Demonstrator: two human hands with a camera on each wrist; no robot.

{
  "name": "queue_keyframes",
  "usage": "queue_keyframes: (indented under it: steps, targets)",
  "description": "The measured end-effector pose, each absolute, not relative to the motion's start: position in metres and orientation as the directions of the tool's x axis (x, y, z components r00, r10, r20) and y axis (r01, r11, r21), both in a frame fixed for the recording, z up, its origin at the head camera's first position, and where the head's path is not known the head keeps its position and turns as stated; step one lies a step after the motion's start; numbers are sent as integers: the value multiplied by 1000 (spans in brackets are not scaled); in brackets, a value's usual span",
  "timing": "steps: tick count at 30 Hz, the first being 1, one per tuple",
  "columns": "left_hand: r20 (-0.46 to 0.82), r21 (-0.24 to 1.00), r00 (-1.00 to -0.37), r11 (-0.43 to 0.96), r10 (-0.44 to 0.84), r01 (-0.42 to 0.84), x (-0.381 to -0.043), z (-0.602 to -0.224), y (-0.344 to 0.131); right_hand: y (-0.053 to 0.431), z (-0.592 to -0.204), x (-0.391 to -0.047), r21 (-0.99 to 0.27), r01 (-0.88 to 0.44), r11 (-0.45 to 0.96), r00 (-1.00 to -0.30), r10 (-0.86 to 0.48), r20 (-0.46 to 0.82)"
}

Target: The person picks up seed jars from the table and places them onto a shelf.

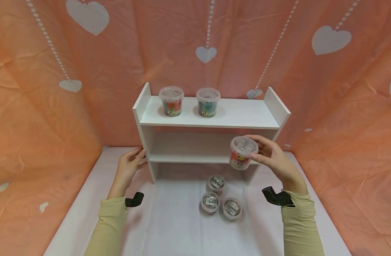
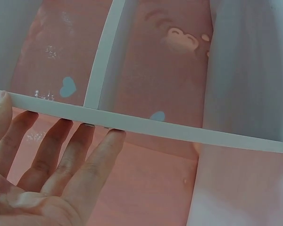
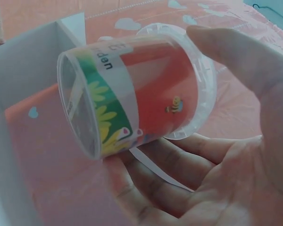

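My right hand (image 1: 272,156) holds a clear plastic tub (image 1: 240,160) with a red label, its thumb and fingers about the rim and lid. This tub is raised in front of the right part of the middle shelf and tilted. The right wrist view shows yellow flowers and a bee on its label (image 3: 165,89). At the left side panel of the white shelf unit (image 1: 144,140), my left hand (image 1: 128,169) touches the board with extended fingers, and its thumb lies at the front edge. In the left wrist view the fingertips (image 2: 115,134) meet the panel's edge.
On the top shelf stand a red-labelled tub (image 1: 173,106) and a green-labelled tub (image 1: 207,107). Three lidded tubs, including one nearest the unit (image 1: 216,182), stand on the white tablecloth (image 1: 176,227). Orange cloth (image 1: 182,42) with white hearts hangs behind and at both sides.
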State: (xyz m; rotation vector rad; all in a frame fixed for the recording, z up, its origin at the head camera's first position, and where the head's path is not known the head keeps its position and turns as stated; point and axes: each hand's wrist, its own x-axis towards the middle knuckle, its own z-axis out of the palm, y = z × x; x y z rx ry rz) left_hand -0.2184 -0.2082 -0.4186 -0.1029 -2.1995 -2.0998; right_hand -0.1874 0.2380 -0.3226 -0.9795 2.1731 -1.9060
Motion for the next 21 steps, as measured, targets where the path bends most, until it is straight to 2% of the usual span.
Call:
queue_keyframes:
  steps: [12,21]
  targets:
    - [131,990,-991,49,-17,130,-217,-418,-208,227,-301,-194,-907,-421,-12,-776,-513,367]
    - [128,990,-991,57,-30,126,-219,-422,-209,218,-280,-195,-901,-433,24,-809,-450,377]
